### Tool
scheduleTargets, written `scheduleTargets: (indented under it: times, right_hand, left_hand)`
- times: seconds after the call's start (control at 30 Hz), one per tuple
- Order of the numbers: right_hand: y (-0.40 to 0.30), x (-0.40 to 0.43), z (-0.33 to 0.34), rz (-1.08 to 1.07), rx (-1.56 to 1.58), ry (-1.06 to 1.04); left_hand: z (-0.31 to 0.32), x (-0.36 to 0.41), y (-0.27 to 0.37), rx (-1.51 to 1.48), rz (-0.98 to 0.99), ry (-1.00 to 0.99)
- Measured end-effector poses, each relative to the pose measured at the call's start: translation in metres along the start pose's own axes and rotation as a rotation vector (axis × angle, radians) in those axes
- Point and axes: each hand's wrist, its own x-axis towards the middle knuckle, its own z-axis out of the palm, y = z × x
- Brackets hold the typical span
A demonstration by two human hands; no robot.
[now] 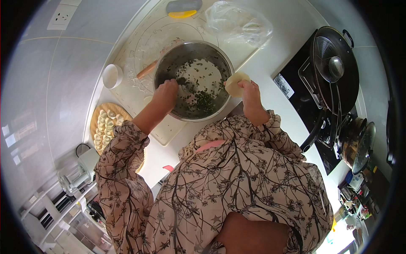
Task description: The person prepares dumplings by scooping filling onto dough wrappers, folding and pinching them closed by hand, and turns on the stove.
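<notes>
In my right hand [252,95] I hold a round, flat dough wrapper [235,85] at the right rim of a steel mixing bowl [194,118]. The fingers pinch its right side, and its face is bare. Chopped green filling [204,101] lies in the bowl, thickest near the front, with bits scattered over the bottom and wall. My left hand [166,92] is curled over the bowl's left rim, beside a dark green clump. A blurred pale shape lies by its fingers; whether the hand grips a utensil is hidden.
A wooden rolling pin [147,70] lies partly behind the bowl on a marked pastry mat [168,135]. Shaped dumplings rest on a round wooden board [94,116] at left, near a white cup [112,76]. Behind are a plastic bag [239,23] and scraper [184,7]. A wok [349,76] stands right.
</notes>
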Motion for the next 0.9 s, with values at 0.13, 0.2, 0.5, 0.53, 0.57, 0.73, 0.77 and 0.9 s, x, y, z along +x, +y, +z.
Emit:
scheduleTargets:
  times: [0.13, 0.2, 0.5, 0.53, 0.57, 0.73, 0.77, 0.9]
  right_hand:
    - [-0.007, -0.005, 0.002, -0.008, 0.005, -0.042]
    - [-0.009, -0.005, 0.005, -0.015, 0.021, -0.038]
    - [-0.006, -0.008, 0.007, 0.018, 0.026, 0.036]
    - [-0.010, -0.012, 0.011, -0.006, 0.008, 0.048]
    - [-0.011, -0.012, 0.012, -0.005, 0.009, 0.048]
    - [-0.002, 0.000, 0.001, 0.046, -0.024, 0.020]
    - [-0.001, -0.001, 0.001, 0.051, -0.027, 0.013]
    - [-0.003, -0.001, 0.000, -0.014, 0.015, 0.038]
  left_hand:
    - [0.001, -0.007, 0.020, -0.124, 0.144, -0.179]
    - [-0.003, 0.000, 0.028, -0.135, 0.151, -0.208]
    - [-0.013, 0.063, -0.009, 0.280, 0.436, 0.122]
    - [-0.012, 0.061, -0.013, 0.280, 0.438, 0.121]
    - [-0.011, 0.055, -0.016, 0.259, 0.345, 0.105]
    - [-0.007, 0.011, -0.009, 0.080, 0.165, 0.026]
    - [-0.007, 0.002, -0.005, 0.024, 0.164, -0.075]
    - [-0.010, -0.006, 0.029, -0.084, 0.024, -0.310]
